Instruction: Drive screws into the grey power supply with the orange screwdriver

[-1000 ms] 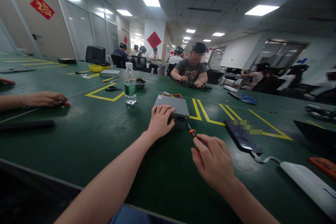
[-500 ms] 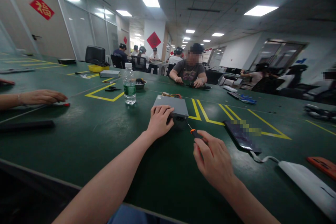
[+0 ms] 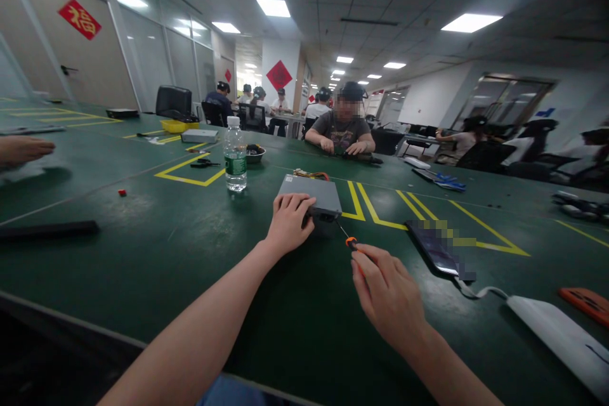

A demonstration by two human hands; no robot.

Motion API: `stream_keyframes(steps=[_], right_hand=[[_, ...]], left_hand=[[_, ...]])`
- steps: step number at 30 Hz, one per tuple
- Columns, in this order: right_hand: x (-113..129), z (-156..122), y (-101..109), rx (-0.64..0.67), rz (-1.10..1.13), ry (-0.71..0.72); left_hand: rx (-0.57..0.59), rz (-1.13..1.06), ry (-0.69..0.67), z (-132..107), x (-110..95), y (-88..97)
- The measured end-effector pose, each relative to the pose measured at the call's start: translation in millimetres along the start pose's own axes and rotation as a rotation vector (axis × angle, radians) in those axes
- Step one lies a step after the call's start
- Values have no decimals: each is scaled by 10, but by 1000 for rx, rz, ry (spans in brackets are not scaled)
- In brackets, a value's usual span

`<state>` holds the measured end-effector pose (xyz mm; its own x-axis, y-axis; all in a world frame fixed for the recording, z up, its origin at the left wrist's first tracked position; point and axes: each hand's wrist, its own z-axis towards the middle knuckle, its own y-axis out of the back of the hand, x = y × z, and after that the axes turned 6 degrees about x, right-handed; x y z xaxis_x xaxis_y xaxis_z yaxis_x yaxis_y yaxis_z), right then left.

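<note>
A grey metal power supply unit (image 3: 320, 192) lies on the green table, with coloured wires (image 3: 311, 174) coming out at its far side. My left hand (image 3: 291, 221) grips its near left corner, fingers on the top and thumb at the front face. In my right hand (image 3: 391, 292) is a screwdriver (image 3: 351, 242) with an orange and black handle. Its thin shaft points up and left, the tip at the unit's near right corner. Whether the tip sits in a screw is too small to tell.
A water bottle (image 3: 235, 155) stands left of the unit, near a metal bowl (image 3: 254, 153). To the right lie a phone (image 3: 432, 250) and a cabled white device (image 3: 556, 336). A co-worker's hand (image 3: 23, 151) is at far left, a small red piece (image 3: 122, 193) nearer.
The co-worker's hand at left has drawn back toward the edge, leaving the small red piece on the table. My hands keep nearly the same place, the screwdriver's handle turned slightly.
</note>
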<state>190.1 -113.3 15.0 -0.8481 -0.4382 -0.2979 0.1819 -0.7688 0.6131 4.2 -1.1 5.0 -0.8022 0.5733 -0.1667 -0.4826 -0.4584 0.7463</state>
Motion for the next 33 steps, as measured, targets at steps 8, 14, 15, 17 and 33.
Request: stream_keyframes(steps=[8,14,15,17,33], right_hand=[[6,0,19,0,-19,-24],[85,-58,-46,38,-88,92],[78,-61,-42,32,-105,86],[54,-56,-19,6,-126,60],[9,-19,-12,-40,-73,-11]], left_hand=[[-9,-14,-1,1,6,-9],[-19,-23,2,5,1,-20],[-18,-25,4,5,-1,-21],[-17,-28,8,4,-2,-22],[-2,-25,9,6,-5,-3]])
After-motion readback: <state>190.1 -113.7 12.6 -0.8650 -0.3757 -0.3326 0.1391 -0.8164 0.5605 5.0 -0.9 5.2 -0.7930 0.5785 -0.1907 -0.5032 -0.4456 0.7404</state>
